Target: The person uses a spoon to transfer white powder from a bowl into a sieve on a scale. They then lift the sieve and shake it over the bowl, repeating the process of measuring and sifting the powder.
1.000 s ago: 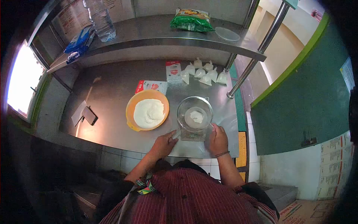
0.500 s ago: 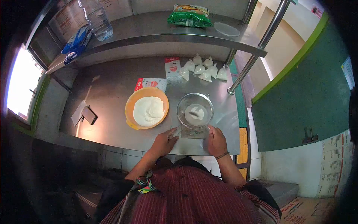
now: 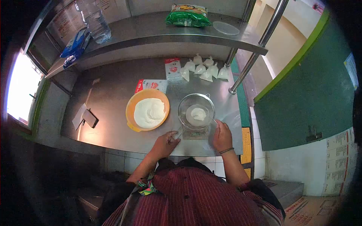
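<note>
A round metal strainer (image 3: 182, 121) sits over a small kitchen scale (image 3: 203, 135), with a heap of white powder (image 3: 198, 113) inside. My left hand (image 3: 164, 145) is closed around the strainer's thin handle, at its lower left. At the strainer's right rim, my right hand (image 3: 223, 136) pinches a thin spoon (image 3: 215, 120); most of it is hidden by the fingers and hard to make out. Left of the strainer stands an orange bowl (image 3: 131, 107) holding a large mound of white powder (image 3: 148, 113).
Several tied bags of white powder (image 3: 206, 75) stand at the back right. Red-and-white packs (image 3: 173, 68) lie behind the bowl. A phone on a stand (image 3: 90, 118) is at left. The overhead shelf (image 3: 151, 38) carries a bottle (image 3: 97, 26) and a green bag (image 3: 187, 17).
My right hand has moved slightly right and drawn the spoon out from the powder in the strainer. The powder now forms a rounded heap. My left hand keeps its place on the handle.
</note>
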Tool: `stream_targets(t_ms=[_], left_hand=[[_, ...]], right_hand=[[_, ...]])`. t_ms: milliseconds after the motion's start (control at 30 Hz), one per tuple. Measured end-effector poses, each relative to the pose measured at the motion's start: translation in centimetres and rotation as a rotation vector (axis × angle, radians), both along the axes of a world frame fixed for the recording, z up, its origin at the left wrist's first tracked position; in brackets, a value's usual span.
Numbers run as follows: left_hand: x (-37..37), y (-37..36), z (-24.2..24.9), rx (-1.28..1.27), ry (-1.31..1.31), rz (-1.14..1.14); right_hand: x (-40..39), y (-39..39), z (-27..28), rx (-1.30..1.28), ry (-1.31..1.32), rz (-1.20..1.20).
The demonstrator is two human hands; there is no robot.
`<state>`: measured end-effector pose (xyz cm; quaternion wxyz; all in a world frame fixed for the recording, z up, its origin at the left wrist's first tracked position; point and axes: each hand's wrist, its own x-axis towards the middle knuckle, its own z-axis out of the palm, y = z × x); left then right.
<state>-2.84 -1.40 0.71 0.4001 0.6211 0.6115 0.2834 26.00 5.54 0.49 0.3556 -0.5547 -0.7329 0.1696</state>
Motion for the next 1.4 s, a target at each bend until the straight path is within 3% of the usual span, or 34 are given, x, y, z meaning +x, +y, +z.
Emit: stream_targets(t_ms=[233, 400, 700, 800, 1100, 1400], left_hand=[[-0.2, -0.1, -0.6, 0.119, 0.049, -0.010], [0.4, -0.4, 1.6, -0.045, 0.046, 0.018], [0.3, -0.9, 1.1, -0.024, 0.057, 0.020], [0.4, -1.0, 1.3, 0.028, 0.067, 0.009], [0.1, -1.2, 0.5, 0.006, 0.033, 0.020], [0.1, -1.1, 0.3, 0.011, -0.014, 0.026]], right_hand=[[-0.5, -1.9, -0.2, -0.012, -0.029, 0.093], [-0.9, -2.8, -0.5, -0.086, 0.003, 0.125], [-0.2, -0.8, -0.3, 0.020, -0.003, 0.002], [-0.3, -0.6, 0.0, -0.079, -0.027, -0.025], [-0.9, -2.4, 0.2, -0.082, -0.014, 0.117], [-0.7, -1.0, -0.7, -0.028, -0.041, 0.001]])
